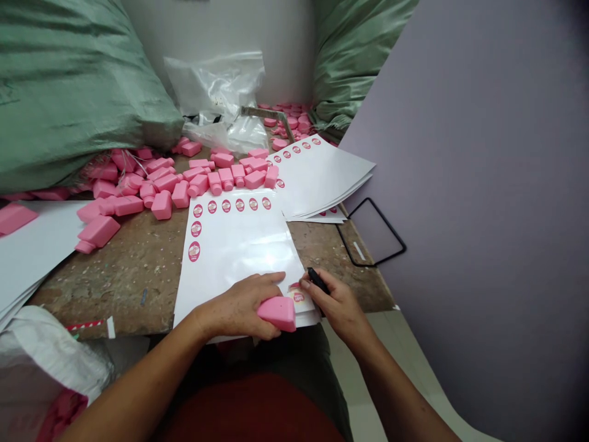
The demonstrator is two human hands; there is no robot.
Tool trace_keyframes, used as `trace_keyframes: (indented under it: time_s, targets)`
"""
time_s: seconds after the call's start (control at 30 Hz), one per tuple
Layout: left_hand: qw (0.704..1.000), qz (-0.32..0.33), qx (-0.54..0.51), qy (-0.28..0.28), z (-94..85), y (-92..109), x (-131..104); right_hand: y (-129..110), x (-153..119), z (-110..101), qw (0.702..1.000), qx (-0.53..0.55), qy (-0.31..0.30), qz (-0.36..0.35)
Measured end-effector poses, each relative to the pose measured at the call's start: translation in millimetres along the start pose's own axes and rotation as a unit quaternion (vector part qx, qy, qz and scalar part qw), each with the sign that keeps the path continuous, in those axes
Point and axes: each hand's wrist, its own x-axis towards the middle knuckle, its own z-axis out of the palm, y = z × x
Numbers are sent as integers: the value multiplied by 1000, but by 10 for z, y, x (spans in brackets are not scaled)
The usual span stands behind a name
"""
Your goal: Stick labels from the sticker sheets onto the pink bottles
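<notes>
My left hand (239, 305) lies over the near part of a white sticker sheet (237, 255), its fingers closed round a small pink plastic bottle (280, 313). Its index finger stretches out along the sheet. To the right, my right hand (343, 307) grips a slim black tool (318, 280), whose exact kind I cannot make out. The right fingertips touch a red-and-white oval sticker (298, 296) at the sheet's near right corner, which looks partly lifted. More oval stickers (226, 206) line the sheet's far and left edges.
Many pink bottles (168, 182) lie heaped behind the sheet. Further sticker sheets (322, 175) overlap at the right, near a black wire frame (391, 253) at the table edge. Green sacks (83, 92) and a clear plastic bag (221, 86) stand behind; a purple wall (483, 184) closes the right.
</notes>
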Motion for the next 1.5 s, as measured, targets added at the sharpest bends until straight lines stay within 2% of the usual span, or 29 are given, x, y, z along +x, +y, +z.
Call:
trace_keyframes:
  time_s: [0.3,0.47,0.6,0.67,0.73,0.8,0.83,0.9,0.97,1.03,1.13,1.23,1.5]
  targets:
    - [1000,-13,10,-5,-7,37,-1,-39,21,-56,999,5,-41,-9]
    - [1000,-13,7,-8,2,32,-7,-51,-65,-36,999,47,10,-10]
    - [1000,0,-8,-9,-20,37,-5,-119,-155,-102,977,177,121,3]
    - [999,-1,-42,16,-40,58,-23,-188,-187,-134,968,197,155,-17]
    - [991,-30,-118,62,-48,92,-70,-282,-214,-127,974,178,139,-31]
    - [961,-61,-240,121,-29,131,-145,-394,-236,-69,981,146,117,-43]
    - [934,-68,-317,149,-8,149,-189,-455,-245,-22,983,135,114,-52]
    - [857,-69,-474,189,51,178,-270,-574,-253,94,983,132,105,-75]
    - [777,-72,-591,204,115,193,-328,-674,-247,215,981,147,84,-95]
    - [722,-68,-656,209,165,192,-356,-744,-229,321,980,158,64,-106]
    - [668,-49,-707,228,201,180,-359,-805,-198,432,982,141,45,-114]
    - [643,-52,-725,242,200,182,-345,-846,-179,488,984,129,34,-115]
    - [653,-46,-707,268,193,192,-313,-848,-149,540,985,122,47,-110]
